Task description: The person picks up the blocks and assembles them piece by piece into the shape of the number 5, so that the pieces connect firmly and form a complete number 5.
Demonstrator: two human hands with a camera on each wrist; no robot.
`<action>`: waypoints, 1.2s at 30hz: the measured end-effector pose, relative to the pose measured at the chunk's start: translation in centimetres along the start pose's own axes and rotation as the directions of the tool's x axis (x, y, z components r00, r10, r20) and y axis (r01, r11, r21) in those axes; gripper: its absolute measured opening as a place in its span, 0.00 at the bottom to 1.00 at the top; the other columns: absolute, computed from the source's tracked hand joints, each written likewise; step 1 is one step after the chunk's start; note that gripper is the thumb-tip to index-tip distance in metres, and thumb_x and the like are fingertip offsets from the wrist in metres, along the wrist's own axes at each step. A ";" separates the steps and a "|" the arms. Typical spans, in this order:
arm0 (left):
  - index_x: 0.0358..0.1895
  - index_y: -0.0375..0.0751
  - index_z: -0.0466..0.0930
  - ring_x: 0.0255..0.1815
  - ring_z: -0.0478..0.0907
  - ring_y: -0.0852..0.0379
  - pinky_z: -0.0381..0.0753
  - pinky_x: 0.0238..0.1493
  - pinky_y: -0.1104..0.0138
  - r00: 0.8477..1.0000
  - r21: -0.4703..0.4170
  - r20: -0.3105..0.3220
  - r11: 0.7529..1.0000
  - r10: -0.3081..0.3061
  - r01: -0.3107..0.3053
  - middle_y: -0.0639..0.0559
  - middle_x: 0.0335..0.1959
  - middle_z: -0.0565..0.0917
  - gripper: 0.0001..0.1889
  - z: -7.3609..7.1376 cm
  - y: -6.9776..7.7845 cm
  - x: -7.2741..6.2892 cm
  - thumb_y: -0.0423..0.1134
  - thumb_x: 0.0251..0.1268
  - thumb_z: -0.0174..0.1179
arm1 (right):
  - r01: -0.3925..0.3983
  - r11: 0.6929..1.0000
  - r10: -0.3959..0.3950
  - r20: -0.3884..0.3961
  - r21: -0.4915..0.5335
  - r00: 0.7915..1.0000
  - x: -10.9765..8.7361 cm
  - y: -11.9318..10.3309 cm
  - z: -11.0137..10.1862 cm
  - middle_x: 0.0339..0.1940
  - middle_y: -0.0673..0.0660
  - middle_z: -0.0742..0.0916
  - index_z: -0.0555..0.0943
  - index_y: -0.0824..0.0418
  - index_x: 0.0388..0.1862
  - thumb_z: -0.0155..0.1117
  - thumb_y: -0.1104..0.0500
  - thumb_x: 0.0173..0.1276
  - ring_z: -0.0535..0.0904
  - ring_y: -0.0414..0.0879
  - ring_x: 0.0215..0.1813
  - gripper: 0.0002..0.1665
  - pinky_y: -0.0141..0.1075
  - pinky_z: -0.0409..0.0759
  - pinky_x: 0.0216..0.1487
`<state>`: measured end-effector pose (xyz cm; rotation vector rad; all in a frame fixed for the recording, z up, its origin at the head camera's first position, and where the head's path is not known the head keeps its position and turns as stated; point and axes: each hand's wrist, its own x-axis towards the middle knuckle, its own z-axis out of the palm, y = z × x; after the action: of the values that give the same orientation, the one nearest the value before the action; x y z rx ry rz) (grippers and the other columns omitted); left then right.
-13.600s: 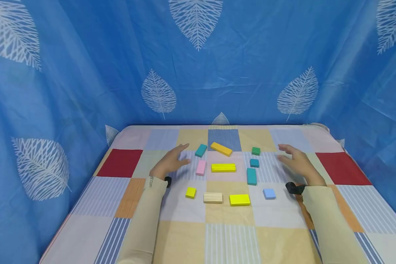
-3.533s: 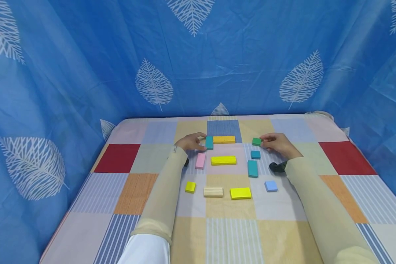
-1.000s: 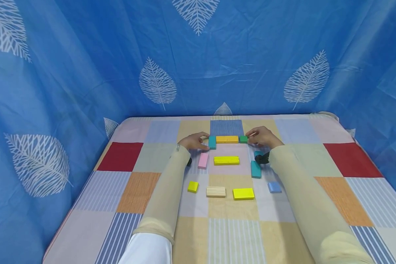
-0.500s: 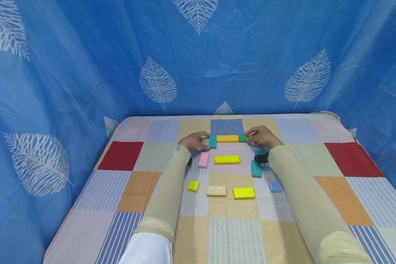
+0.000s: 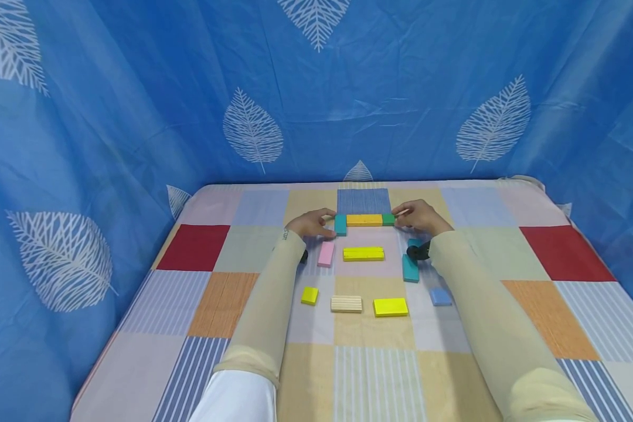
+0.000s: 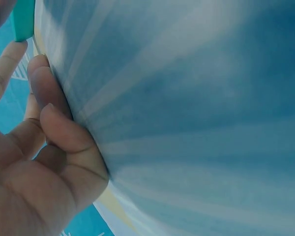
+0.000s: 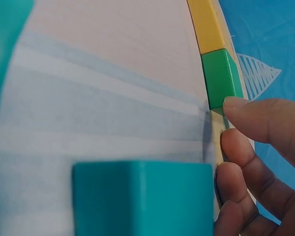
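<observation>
Thumb and finger of the left hand (image 5: 307,224) pinch the teal block (image 5: 340,225) at its two ends. It touches the orange block (image 5: 364,220); at the other end, the green block (image 7: 221,76) meets one digit of the right hand (image 5: 422,217), pinching or not, I cannot tell.

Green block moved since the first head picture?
Yes, left: the green block lay apart, right of the denim-blue patch; now it sits at that patch's right edge.

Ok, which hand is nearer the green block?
Right. The right hand touches the green block at its right end; the left hand is farther, touching the teal block left of the orange block.
</observation>
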<state>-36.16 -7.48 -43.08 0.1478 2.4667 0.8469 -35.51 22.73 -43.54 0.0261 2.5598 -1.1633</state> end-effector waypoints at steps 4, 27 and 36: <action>0.84 0.58 0.66 0.77 0.69 0.42 0.68 0.79 0.48 1.000 -0.005 -0.005 1.000 -0.001 0.001 0.40 0.81 0.70 0.36 0.0 0.0 0.1 0.42 0.77 0.70 | 0.011 1.000 -0.011 0.001 -0.004 1.000 0.0 0.1 -0.1 0.65 0.71 0.83 0.79 0.69 0.71 0.66 0.64 0.79 0.76 0.56 0.50 0.25 0.40 0.77 0.47; 0.85 0.59 0.64 0.77 0.69 0.41 0.68 0.79 0.47 1.000 -0.013 0.003 1.000 -0.008 0.008 0.40 0.81 0.69 0.38 0.1 0.3 0.1 0.43 0.77 0.70 | -0.001 1.000 0.001 -0.012 -0.003 1.000 -0.2 0.3 -0.1 0.71 0.73 0.79 0.75 0.69 0.76 0.64 0.65 0.79 0.76 0.61 0.59 0.28 0.50 0.78 0.64; 0.88 0.60 0.57 0.78 0.69 0.43 0.67 0.79 0.48 1.000 -0.011 0.002 1.000 -0.007 0.007 0.41 0.81 0.70 0.43 0.1 -0.2 0.0 0.45 0.76 0.70 | 0.045 0.997 -0.045 0.002 0.062 0.999 -0.9 0.6 0.0 0.71 0.75 0.77 0.69 0.71 0.80 0.63 0.63 0.82 0.76 0.64 0.65 0.32 0.53 0.77 0.66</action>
<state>-36.12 -7.61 -43.30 0.1363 2.4590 0.8570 -34.55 23.24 -43.63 -0.0183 2.5331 -1.2582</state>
